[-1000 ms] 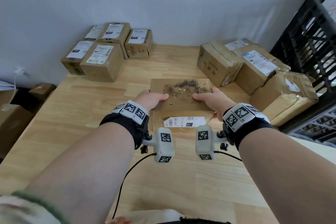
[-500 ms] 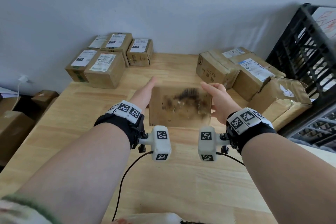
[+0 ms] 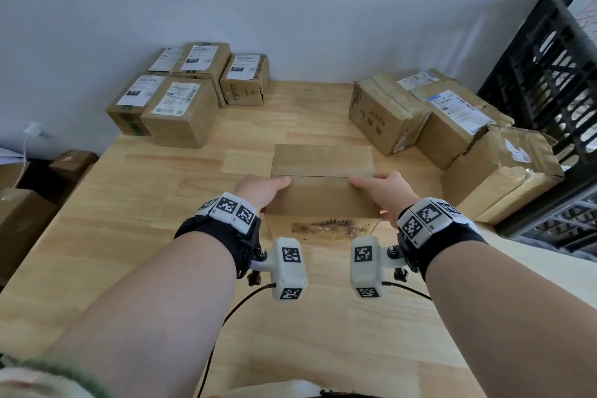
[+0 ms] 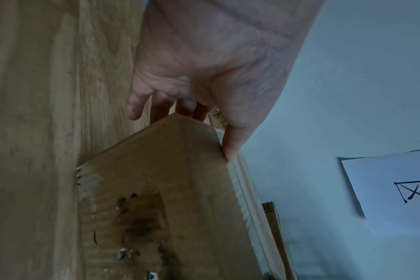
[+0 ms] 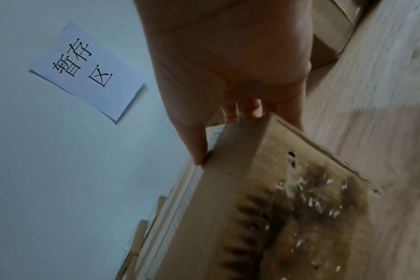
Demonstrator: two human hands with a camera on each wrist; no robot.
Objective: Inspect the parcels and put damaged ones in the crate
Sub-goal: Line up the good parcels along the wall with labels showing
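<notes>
Two hands hold one cardboard parcel at the centre of the head view, above the wooden table. The left hand grips the parcel's left end, thumb laid on the upper face and fingers wrapped behind the corner. The right hand grips the right end likewise, thumb on top, fingers behind the edge. The parcel's face nearest the camera carries a dark brown stain with punctures and pale flecks, seen clearly in both wrist views. Five labelled boxes stand grouped at the upper left of the table, against the wall. Three crumpled boxes sit at the right, the nearest touching a black crate at the frame's right edge. A paper sign with handwritten characters hangs on the wall.
</notes>
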